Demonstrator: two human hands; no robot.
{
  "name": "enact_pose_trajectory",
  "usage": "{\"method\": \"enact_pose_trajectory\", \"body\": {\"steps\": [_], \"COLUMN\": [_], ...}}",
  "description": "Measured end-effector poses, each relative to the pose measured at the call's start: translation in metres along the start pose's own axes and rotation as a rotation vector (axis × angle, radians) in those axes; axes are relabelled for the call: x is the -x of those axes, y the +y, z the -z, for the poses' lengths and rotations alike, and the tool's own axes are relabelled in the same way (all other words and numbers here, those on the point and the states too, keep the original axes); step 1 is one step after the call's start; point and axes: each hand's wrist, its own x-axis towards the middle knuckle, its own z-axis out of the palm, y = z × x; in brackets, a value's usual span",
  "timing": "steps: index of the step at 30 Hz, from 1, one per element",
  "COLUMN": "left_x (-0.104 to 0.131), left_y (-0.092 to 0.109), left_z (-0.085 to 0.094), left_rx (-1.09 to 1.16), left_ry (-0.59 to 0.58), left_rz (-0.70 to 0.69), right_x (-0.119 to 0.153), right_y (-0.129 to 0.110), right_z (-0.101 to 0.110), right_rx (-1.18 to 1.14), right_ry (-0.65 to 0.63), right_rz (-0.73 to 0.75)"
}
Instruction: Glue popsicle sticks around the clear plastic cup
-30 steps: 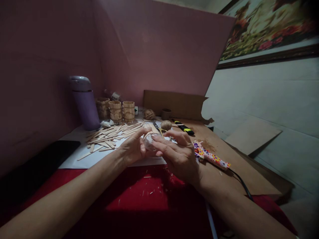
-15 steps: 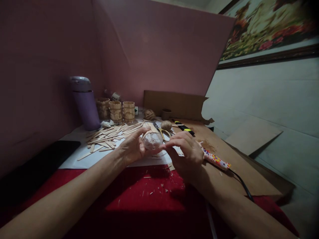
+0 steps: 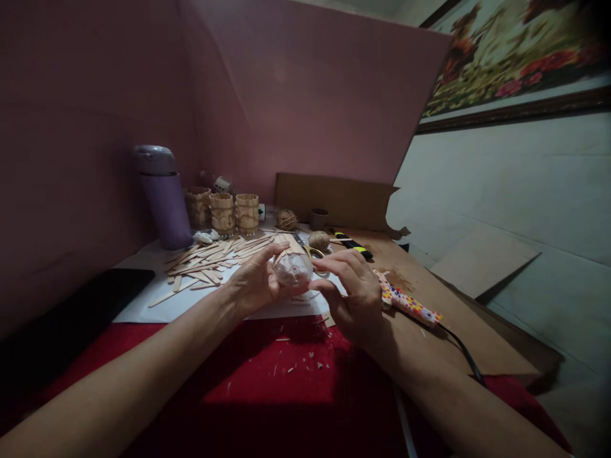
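My left hand [image 3: 258,280] is closed around a clear plastic cup [image 3: 292,270], tilted so that its round base faces me. Pale craft sticks [image 3: 287,247] cover part of the cup's upper side. Close by on the right, my right hand [image 3: 351,286] has its thumb and forefinger apart at the cup's edge; I see nothing between them. Scissors with yellow handles [image 3: 314,251] lie just behind, partly hidden by the cup and fingers. Loose craft sticks [image 3: 205,261] are heaped on white paper [image 3: 138,299] left of my hands.
Three stick-covered cups [image 3: 222,215] and a purple bottle [image 3: 165,207] stand at the back left. Twine balls [image 3: 319,240], a small dark pot [image 3: 318,219] and a black-yellow cutter [image 3: 352,244] lie behind. A corded, flower-patterned glue gun [image 3: 410,306] rests on cardboard [image 3: 470,331] at right.
My right thumb and forefinger have spread from a pinch beside the cup, the forefinger rising. The left hand and cup have hardly moved.
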Motion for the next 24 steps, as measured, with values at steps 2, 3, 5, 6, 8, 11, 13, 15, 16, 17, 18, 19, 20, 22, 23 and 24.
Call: {"method": "enact_pose_trajectory", "body": {"steps": [2,3,5,6,8,11,13,15,16,17,18,19,20,22,23,24], "left_x": [0.0006,0.0009,0.0012,0.0013,0.0012,0.0008,0.0004,0.0002,0.0001,0.0002,0.0003,0.0004,0.0006,0.0007,0.0006,0.0004], "left_y": [0.0002,0.0003,0.0003,0.0002,-0.0001,-0.0006,-0.0011,-0.0017,-0.0019,-0.0021,-0.0023,-0.0024,-0.0024,-0.0023,-0.0023,-0.0024], "left_z": [-0.0014,-0.0022,-0.0033,-0.0034,-0.0030,-0.0013,-0.0002,0.0002,0.0002,0.0000,-0.0004,-0.0009,-0.0015,-0.0026,-0.0031,-0.0035], "left_rx": [-0.006,-0.007,-0.011,-0.013,-0.014,-0.023,-0.031,-0.040,-0.047,-0.054,-0.058,-0.061,-0.063,-0.062,-0.062,-0.064], "left_ry": [0.006,0.012,0.019,0.018,0.015,0.025,0.026,0.015,0.011,0.013,0.017,0.021,0.024,0.027,0.029,0.032], "left_rz": [0.007,0.005,-0.009,-0.020,-0.040,-0.046,-0.044,-0.052,-0.056,-0.059,-0.061,-0.061,-0.064,-0.082,-0.088,-0.093], "right_x": [0.0005,0.0008,0.0012,0.0014,0.0018,0.0026,0.0031,0.0031,0.0030,0.0028,0.0025,0.0023,0.0022,0.0023,0.0023,0.0024], "right_y": [0.0000,0.0002,0.0012,0.0018,0.0030,0.0038,0.0034,0.0024,0.0017,0.0011,0.0006,0.0003,0.0001,0.0005,0.0009,0.0013], "right_z": [-0.0004,-0.0007,-0.0012,-0.0015,-0.0021,-0.0032,-0.0035,-0.0030,-0.0025,-0.0019,-0.0014,-0.0009,-0.0007,-0.0012,-0.0018,-0.0025], "right_rx": [-0.004,-0.015,-0.046,-0.061,-0.083,-0.110,-0.110,-0.104,-0.108,-0.118,-0.131,-0.141,-0.146,-0.144,-0.143,-0.146], "right_ry": [0.018,0.023,0.014,0.004,-0.014,-0.026,-0.021,-0.018,-0.024,-0.036,-0.054,-0.072,-0.089,-0.100,-0.091,-0.076], "right_rz": [-0.039,-0.055,-0.076,-0.081,-0.094,-0.120,-0.131,-0.141,-0.142,-0.141,-0.136,-0.129,-0.123,-0.125,-0.132,-0.135]}}
